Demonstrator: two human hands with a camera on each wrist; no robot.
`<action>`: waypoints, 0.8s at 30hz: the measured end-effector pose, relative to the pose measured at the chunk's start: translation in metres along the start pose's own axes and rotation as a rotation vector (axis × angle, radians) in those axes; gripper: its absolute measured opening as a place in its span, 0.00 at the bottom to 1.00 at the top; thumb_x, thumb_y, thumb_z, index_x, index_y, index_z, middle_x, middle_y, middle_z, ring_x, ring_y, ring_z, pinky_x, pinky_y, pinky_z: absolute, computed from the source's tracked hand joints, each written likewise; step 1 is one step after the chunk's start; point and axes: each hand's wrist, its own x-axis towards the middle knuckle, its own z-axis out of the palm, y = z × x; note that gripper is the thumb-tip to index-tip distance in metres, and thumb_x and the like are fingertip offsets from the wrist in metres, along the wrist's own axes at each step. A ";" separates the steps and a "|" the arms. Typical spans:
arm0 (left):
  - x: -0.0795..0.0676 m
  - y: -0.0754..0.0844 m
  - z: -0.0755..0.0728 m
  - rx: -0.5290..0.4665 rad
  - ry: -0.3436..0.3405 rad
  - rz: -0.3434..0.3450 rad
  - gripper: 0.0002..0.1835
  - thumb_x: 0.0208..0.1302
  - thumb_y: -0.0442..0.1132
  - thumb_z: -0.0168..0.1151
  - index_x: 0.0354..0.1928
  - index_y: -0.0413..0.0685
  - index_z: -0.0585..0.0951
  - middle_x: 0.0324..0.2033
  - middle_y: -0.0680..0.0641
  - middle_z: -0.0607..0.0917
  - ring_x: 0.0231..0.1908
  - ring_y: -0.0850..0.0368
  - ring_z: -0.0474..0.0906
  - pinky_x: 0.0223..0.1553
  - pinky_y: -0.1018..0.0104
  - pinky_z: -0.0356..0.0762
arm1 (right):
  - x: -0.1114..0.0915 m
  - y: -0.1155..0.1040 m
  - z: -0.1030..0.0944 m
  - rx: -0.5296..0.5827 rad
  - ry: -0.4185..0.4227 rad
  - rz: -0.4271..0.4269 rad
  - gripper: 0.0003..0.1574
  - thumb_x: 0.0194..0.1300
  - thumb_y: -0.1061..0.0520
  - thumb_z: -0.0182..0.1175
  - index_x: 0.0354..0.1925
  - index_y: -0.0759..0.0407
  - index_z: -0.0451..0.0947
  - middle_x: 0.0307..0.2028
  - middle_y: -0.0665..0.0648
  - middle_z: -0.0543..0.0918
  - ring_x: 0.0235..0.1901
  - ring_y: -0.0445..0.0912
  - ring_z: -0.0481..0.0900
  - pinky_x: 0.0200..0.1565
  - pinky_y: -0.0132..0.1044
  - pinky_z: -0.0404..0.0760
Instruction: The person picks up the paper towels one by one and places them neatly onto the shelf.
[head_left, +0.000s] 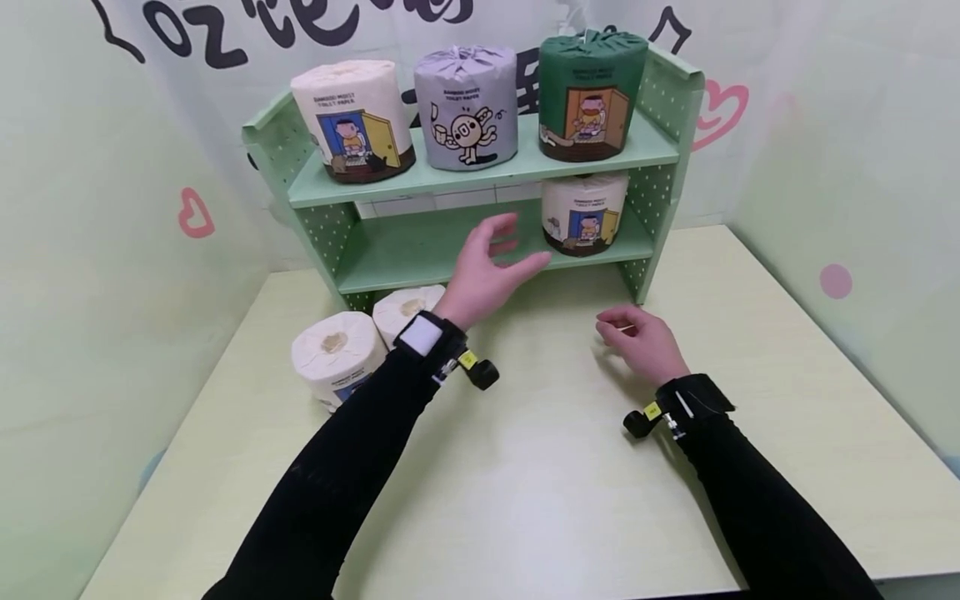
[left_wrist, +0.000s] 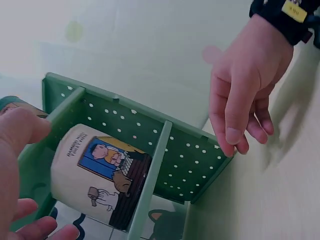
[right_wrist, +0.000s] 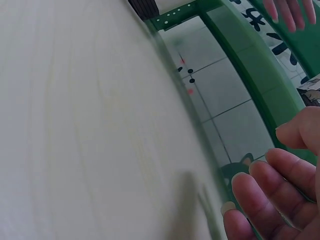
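Note:
My left hand (head_left: 483, 273), thumb and fingers spread apart, reaches before the lower shelf, just left of a white wrapped toilet roll (head_left: 585, 204) at that shelf's right end. A gap separates the hand from this roll in the head view. In the left wrist view the same toilet roll (left_wrist: 102, 175) shows its cartoon label, beside my left hand (left_wrist: 15, 135). Low over the table, right of centre and in front of the rack, my right hand (head_left: 641, 340) hangs with loosely curled fingers. In the right wrist view that right hand (right_wrist: 280, 200) holds nothing.
A green two-tier rack (head_left: 450, 237) stands at the table's back. Its top tier carries a white toilet roll (head_left: 352, 117), a lilac one (head_left: 465, 104) and a green one (head_left: 592, 96). Two white rolls (head_left: 333, 346) stand on the table (head_left: 525, 483) at left.

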 end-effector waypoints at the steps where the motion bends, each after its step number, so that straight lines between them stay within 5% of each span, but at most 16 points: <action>1: -0.006 0.004 -0.004 -0.021 -0.001 0.012 0.44 0.58 0.51 0.74 0.72 0.49 0.62 0.63 0.49 0.68 0.59 0.54 0.68 0.56 0.60 0.75 | 0.000 0.000 0.000 -0.001 -0.001 0.001 0.19 0.72 0.49 0.60 0.52 0.60 0.80 0.42 0.58 0.82 0.40 0.49 0.78 0.44 0.43 0.75; 7: -0.041 0.031 -0.029 -0.091 0.013 0.064 0.36 0.64 0.36 0.70 0.70 0.38 0.63 0.64 0.43 0.68 0.60 0.48 0.67 0.60 0.56 0.71 | 0.000 0.002 0.001 0.008 -0.008 0.001 0.19 0.72 0.48 0.60 0.52 0.60 0.80 0.41 0.58 0.82 0.39 0.49 0.78 0.43 0.43 0.75; 11: -0.058 0.033 -0.047 -0.094 0.033 0.076 0.34 0.66 0.34 0.67 0.69 0.37 0.63 0.65 0.43 0.68 0.61 0.48 0.66 0.61 0.52 0.70 | 0.000 0.001 0.001 -0.002 -0.011 -0.005 0.19 0.72 0.48 0.60 0.52 0.60 0.80 0.41 0.59 0.82 0.39 0.49 0.78 0.42 0.43 0.75; 16: -0.070 0.021 -0.068 -0.083 0.090 0.070 0.34 0.66 0.35 0.68 0.70 0.40 0.63 0.64 0.44 0.69 0.61 0.49 0.66 0.61 0.52 0.70 | -0.001 0.000 0.002 -0.003 0.001 -0.002 0.19 0.72 0.48 0.60 0.51 0.60 0.80 0.41 0.58 0.82 0.39 0.48 0.78 0.41 0.42 0.76; 24: -0.087 -0.021 -0.116 -0.061 0.192 0.033 0.38 0.63 0.41 0.70 0.71 0.50 0.63 0.65 0.48 0.68 0.61 0.55 0.66 0.63 0.51 0.66 | -0.002 -0.001 0.004 0.000 -0.014 -0.004 0.21 0.73 0.47 0.59 0.53 0.61 0.79 0.41 0.59 0.82 0.38 0.48 0.79 0.41 0.41 0.76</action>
